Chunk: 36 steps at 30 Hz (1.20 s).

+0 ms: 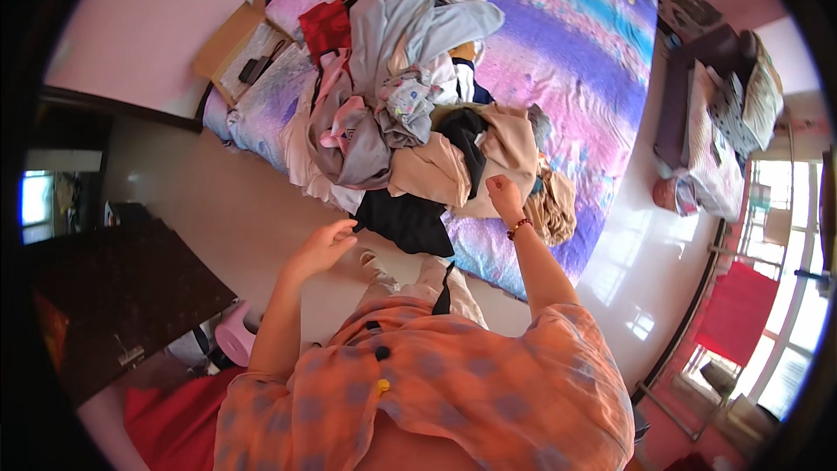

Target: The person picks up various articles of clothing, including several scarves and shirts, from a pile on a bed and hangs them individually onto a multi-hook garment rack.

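Observation:
A large pile of crumpled clothes lies on a bed with a purple, pink and blue patterned sheet. My left hand is at the pile's near left, fingers apart and holding nothing, close to a black cloth that hangs over the bed's edge. My right hand is curled over a beige garment at the near side; whether it grips the fabric cannot be told. Beside it lie a folded light-beige garment, a black cloth and a bunched tan garment. Farther up are grey and red clothes.
An open cardboard box sits at the bed's left corner. At the lower left stand a dark table and a pink stool. A purple sofa with cushions is at the right, near a rack with a red cloth.

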Each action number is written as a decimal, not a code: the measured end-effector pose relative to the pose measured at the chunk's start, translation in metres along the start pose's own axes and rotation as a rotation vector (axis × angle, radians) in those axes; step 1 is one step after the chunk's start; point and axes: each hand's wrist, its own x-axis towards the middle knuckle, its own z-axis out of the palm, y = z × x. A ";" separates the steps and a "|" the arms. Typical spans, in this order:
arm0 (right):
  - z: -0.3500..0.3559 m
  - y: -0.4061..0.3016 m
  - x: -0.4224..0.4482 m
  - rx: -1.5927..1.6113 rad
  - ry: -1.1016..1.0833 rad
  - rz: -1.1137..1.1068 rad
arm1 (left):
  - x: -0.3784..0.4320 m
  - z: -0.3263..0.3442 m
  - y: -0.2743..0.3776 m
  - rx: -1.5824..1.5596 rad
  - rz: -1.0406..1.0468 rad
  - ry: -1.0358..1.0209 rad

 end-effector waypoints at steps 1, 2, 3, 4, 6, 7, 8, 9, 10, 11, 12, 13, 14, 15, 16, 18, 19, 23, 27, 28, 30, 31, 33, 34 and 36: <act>0.005 -0.007 0.011 0.009 -0.026 -0.039 | 0.005 0.001 0.006 -0.011 -0.013 0.023; 0.012 -0.016 0.022 0.017 -0.054 -0.078 | 0.008 0.001 0.010 -0.018 0.001 0.045; 0.022 -0.029 0.032 0.051 -0.102 -0.101 | 0.010 0.001 0.013 -0.024 0.016 0.066; 0.034 -0.043 0.043 0.072 -0.143 -0.141 | 0.012 0.001 0.016 -0.034 -0.002 0.094; 0.060 -0.073 0.059 0.143 -0.227 -0.244 | 0.012 0.000 0.016 -0.083 -0.005 0.108; 0.065 -0.106 0.054 0.108 -0.292 -0.295 | 0.007 0.003 0.008 -0.106 -0.037 0.150; 0.071 -0.128 0.053 0.077 -0.338 -0.367 | 0.006 0.005 0.002 -0.133 -0.094 0.151; 0.081 -0.144 0.053 0.047 -0.385 -0.441 | 0.001 0.007 -0.001 -0.162 -0.152 0.152; 0.095 -0.150 0.056 0.042 -0.409 -0.456 | -0.001 0.007 -0.001 -0.193 -0.162 0.162; 0.111 -0.156 0.058 -0.007 -0.506 -0.498 | -0.004 0.009 -0.006 -0.206 -0.174 0.184; 0.128 -0.159 0.062 -0.057 -0.598 -0.543 | -0.006 0.012 -0.012 -0.206 -0.174 0.208; 0.144 -0.159 0.060 -0.063 -0.620 -0.555 | -0.009 0.015 -0.019 -0.207 -0.176 0.227; 0.159 -0.157 0.056 -0.236 -0.628 -0.685 | -0.013 0.016 -0.022 -0.219 -0.186 0.244; 0.172 -0.159 0.048 -0.408 -0.634 -0.813 | -0.018 0.019 -0.028 -0.228 -0.207 0.236; 0.183 -0.162 0.044 -0.515 -0.742 -0.819 | -0.022 0.021 -0.034 -0.236 -0.226 0.226; 0.209 -0.173 0.036 -0.564 -0.779 -0.826 | -0.029 0.029 -0.051 -0.278 -0.217 0.262; 0.221 -0.175 0.034 -0.610 -0.798 -0.818 | -0.032 0.033 -0.060 -0.306 -0.197 0.282; 0.266 -0.146 0.047 -0.472 -0.798 -0.907 | -0.026 0.040 -0.098 -0.403 -0.182 0.305; 0.262 -0.108 0.049 -0.923 -1.026 -0.468 | 0.000 0.032 -0.112 -0.780 -0.252 0.257; 0.241 -0.123 0.027 -0.829 -1.110 -0.550 | 0.006 0.035 -0.117 -0.978 -0.352 0.339; 0.194 -0.173 -0.036 -0.433 -1.391 -0.291 | 0.022 0.041 -0.130 -1.290 -0.509 0.448; 0.176 -0.183 -0.066 -0.105 -1.527 0.062 | 0.030 0.038 -0.130 -1.306 -0.499 0.429; 0.133 -0.230 -0.132 0.177 -1.632 -0.116 | 0.043 0.030 -0.128 -1.838 -0.216 0.142; 0.139 -0.203 -0.155 0.035 -1.709 -0.204 | 0.048 0.027 -0.119 -1.833 -0.217 0.123; 0.143 -0.194 -0.170 -0.120 -1.787 -0.291 | 0.053 0.019 -0.107 -1.897 -0.178 0.042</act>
